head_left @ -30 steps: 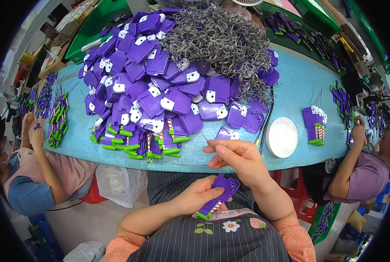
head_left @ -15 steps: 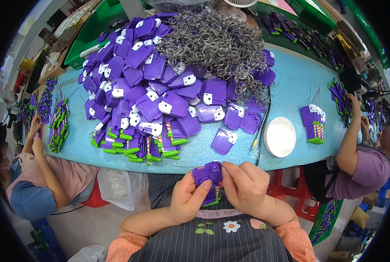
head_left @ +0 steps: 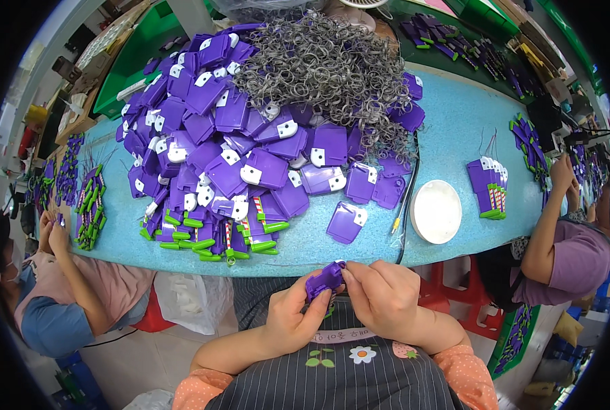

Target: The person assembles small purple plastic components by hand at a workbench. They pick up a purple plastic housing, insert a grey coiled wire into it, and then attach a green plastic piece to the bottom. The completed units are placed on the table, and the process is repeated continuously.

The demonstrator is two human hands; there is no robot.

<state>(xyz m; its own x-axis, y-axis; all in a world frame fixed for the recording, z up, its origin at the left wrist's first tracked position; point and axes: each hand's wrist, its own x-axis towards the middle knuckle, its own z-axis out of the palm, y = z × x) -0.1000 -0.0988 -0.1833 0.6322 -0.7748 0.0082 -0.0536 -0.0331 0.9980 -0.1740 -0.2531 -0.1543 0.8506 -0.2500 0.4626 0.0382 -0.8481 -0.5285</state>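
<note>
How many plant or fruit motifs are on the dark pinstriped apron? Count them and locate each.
3: a green leaf sprig on the left, a white flower in the middle, a pink strawberry on the right. More may lie out of frame.

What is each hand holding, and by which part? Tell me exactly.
The left hand holds a purple plastic casing by its lower left side. The right hand is at its upper right corner; its exact grip is hidden.
</note>
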